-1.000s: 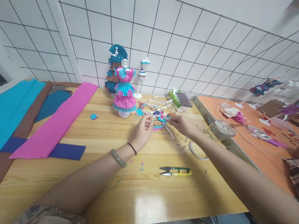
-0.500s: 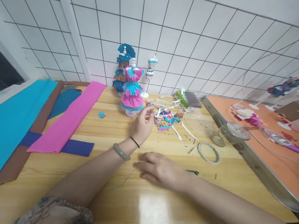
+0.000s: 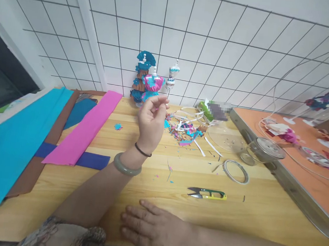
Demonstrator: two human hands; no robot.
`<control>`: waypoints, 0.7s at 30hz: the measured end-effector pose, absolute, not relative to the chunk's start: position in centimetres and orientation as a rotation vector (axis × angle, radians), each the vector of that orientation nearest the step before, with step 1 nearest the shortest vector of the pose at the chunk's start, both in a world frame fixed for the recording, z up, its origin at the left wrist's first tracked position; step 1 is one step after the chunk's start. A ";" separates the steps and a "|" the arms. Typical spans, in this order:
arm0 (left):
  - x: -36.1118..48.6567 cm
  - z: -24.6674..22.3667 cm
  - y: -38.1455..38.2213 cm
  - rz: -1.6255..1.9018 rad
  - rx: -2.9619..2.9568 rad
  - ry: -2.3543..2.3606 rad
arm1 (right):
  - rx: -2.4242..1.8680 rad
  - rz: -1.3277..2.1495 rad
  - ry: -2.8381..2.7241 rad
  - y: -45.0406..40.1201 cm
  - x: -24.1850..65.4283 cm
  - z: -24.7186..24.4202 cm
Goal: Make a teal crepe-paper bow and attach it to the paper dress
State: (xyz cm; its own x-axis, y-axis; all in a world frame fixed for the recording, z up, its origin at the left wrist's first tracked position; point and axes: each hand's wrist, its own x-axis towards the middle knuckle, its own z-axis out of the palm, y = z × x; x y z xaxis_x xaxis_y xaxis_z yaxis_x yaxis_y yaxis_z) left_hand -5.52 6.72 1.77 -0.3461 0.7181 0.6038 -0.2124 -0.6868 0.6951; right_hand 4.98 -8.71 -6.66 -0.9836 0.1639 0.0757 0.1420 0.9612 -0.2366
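Your left hand (image 3: 150, 123) is raised, thumb and fingertips drawn nearly together; at this blur I can't be sure whether a small scrap sits between them. Your right hand (image 3: 155, 231) is open, palm down on the wooden table (image 3: 41, 200), fingers slightly spread. The step in hand reads as fine fingertip handling on one side and a flat palm on the other; any move from here calls for keeping your left wrist off the pink-and-blue miniature dress form (image 3: 153, 83), which stands upright behind that hand, partly hidden by it.

To the right of your left hand lies a heap of paper scraps (image 3: 192, 135). Nearer you are thread snips (image 3: 223, 197), blades apart, and a ring-shaped roll (image 3: 246, 177). A pink crepe-paper strip (image 3: 85, 130) crosses a dark blue one (image 3: 95, 161) on your left, beside a turquoise sheet (image 3: 27, 144). Behind rises a white tiled wall (image 3: 153, 4); an orange-topped table (image 3: 316, 186) adjoins on the right.
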 end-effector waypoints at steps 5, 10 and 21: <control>-7.0 3.7 5.7 2.166 1.315 0.633 | -0.440 0.515 -3.043 -4.5 5.1 -8.1; -7.4 4.2 5.0 2.165 1.327 0.624 | -0.843 0.287 -3.028 3.4 8.0 -8.8; -10.3 7.6 3.4 2.380 1.174 0.488 | -0.856 0.025 -2.804 3.0 5.1 -7.7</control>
State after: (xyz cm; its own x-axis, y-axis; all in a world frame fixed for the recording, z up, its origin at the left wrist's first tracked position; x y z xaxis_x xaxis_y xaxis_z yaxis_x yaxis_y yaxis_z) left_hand -10.30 3.39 7.57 -0.5430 0.5282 0.6529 -0.2284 -0.8410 0.4904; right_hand 5.14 2.97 -7.66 -0.8096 0.5540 0.1938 0.5505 0.8313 -0.0770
